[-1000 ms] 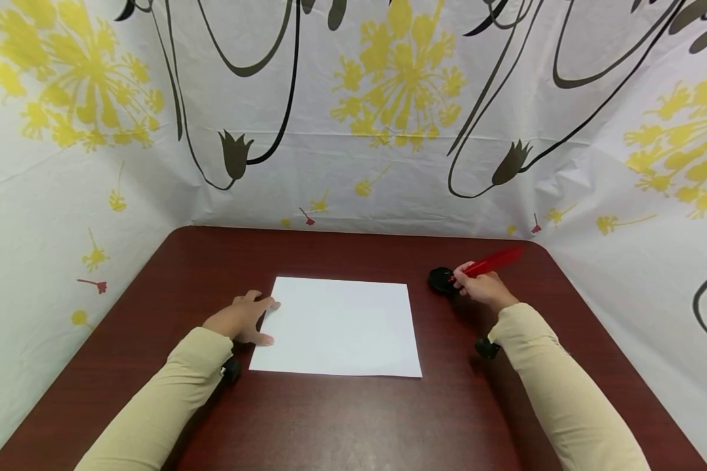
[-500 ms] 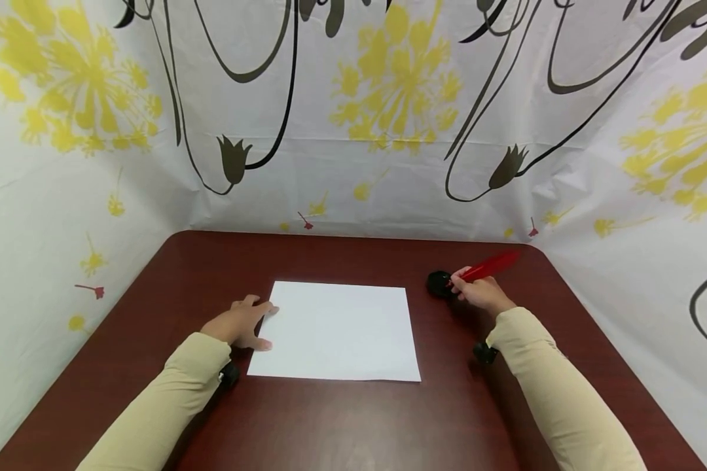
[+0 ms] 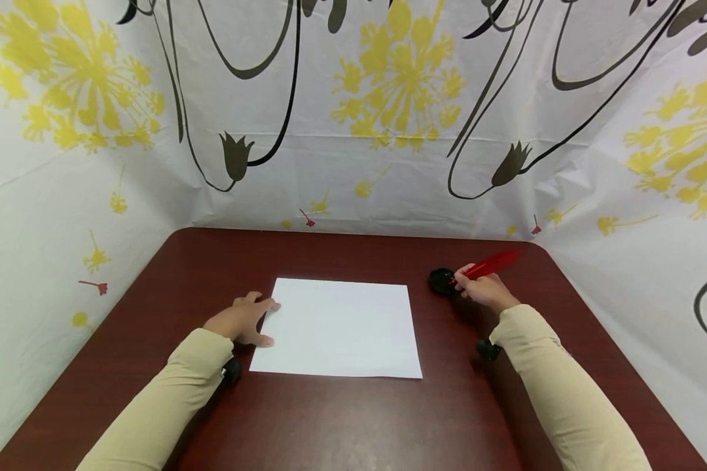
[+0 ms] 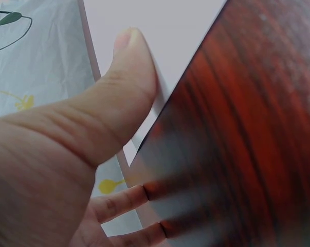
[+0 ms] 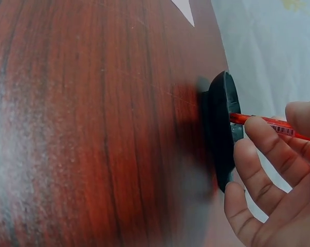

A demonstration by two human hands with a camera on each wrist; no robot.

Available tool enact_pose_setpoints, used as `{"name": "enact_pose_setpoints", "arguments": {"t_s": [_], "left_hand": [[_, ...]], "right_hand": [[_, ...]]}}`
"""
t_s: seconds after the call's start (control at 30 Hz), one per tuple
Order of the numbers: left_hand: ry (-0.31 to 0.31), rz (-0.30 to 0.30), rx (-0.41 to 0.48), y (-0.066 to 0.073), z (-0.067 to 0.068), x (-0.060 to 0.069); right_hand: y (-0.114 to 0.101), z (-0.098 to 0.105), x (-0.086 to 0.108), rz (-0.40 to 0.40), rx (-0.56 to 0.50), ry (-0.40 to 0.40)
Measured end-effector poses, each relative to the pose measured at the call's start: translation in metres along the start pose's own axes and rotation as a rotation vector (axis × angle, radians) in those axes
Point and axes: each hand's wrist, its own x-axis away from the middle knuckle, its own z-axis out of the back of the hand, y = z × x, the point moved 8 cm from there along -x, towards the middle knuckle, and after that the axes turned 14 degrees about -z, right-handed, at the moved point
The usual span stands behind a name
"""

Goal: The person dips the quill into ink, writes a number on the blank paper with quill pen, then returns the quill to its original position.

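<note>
A blank white sheet of paper (image 3: 342, 330) lies flat on the table. The left hand (image 3: 243, 320) rests at its left edge, fingers spread, with the thumb on the paper (image 4: 144, 15) in the left wrist view. Between thumb and fingers, the right hand (image 3: 484, 290) pinches a red pen with a red feather (image 3: 496, 263). In the right wrist view the pen (image 5: 280, 126) has its tip in the small black round dish (image 5: 224, 123), and the lower fingers of the right hand (image 5: 278, 175) are beside the dish's rim. The dish (image 3: 441, 281) stands right of the paper.
The dark reddish-brown table (image 3: 342, 418) has rounded far corners. A white cloth (image 3: 330, 176) with yellow and dark plant prints hangs behind the table and along both sides. Each wrist wears a small black device, the left one (image 3: 231, 370) and the right one (image 3: 488, 349).
</note>
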Motion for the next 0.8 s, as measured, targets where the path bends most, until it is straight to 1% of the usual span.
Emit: {"name": "enact_pose_setpoints", "arguments": {"t_s": [0.1,0.33,0.47,0.6,0.8], "left_hand": [[-0.001,0.002,0.003,-0.001,-0.001,0.0],[-0.004,-0.016,-0.014,-0.003,0.0,-0.004],[-0.01,-0.048,-0.034,0.0,0.001,-0.008],[-0.009,-0.096,-0.063,0.004,0.003,-0.01],[-0.019,-0.141,-0.074,0.008,0.002,-0.011]], "right_hand": [[0.0,0.002,-0.001,-0.01,-0.009,-0.002],[-0.005,0.004,0.003,0.011,0.012,-0.002],[-0.011,0.005,0.005,0.031,0.033,0.01],[-0.019,0.005,0.006,0.063,0.065,0.037],[-0.03,0.0,0.008,0.119,-0.014,0.028]]}}
